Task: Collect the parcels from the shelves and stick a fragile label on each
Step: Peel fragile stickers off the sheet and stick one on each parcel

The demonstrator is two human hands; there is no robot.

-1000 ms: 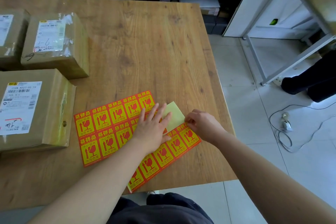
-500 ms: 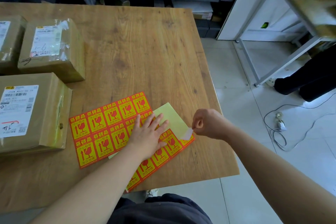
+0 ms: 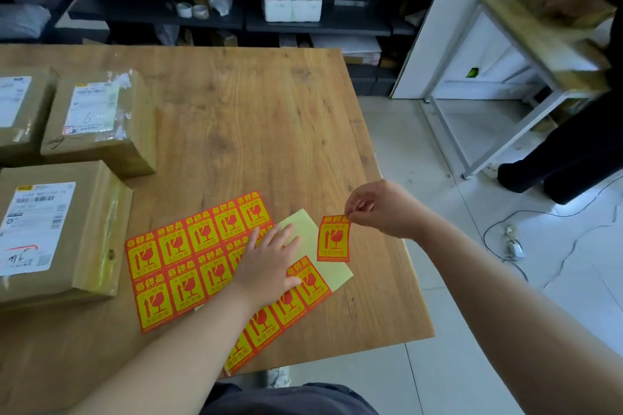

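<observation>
At the near edge of the desk [image 3: 256, 131] lies a sheet of fragile labels [image 3: 175, 266], orange-red with yellow fields, turned at an angle so that one corner hangs a little over the desk edge. The left hand [image 3: 269, 263] rests flat on this sheet, its fingers straight and slightly spread, pressing it down. Beside the fingers is the bare backing [image 3: 333, 271], pale yellow-green.

Just to the right of it, the right hand [image 3: 381, 209] is lifted above the desk. Its thumb and forefinger pinch the top edge of one single label [image 3: 333, 239], which hangs down free from the sheet, with its printed side to the camera.

On the left side of the desk are three brown parcels wrapped in clear tape, each with a white shipping slip on top. The nearest parcel [image 3: 57, 232] is the largest and lies close to the sheet, not touching it. Behind it stands the second parcel [image 3: 97, 121], and the third parcel [image 3: 17, 111] is just beside that one, cut by the left border.

Behind the desk are dark shelves [image 3: 236, 20] with tape rolls [image 3: 192, 9] and white packs [image 3: 291, 3]. On the tiled floor at the right lies a cable [image 3: 514, 247]. Further right, a second person [image 3: 566, 158] in dark clothes stands by a white-framed table [image 3: 526, 43].
</observation>
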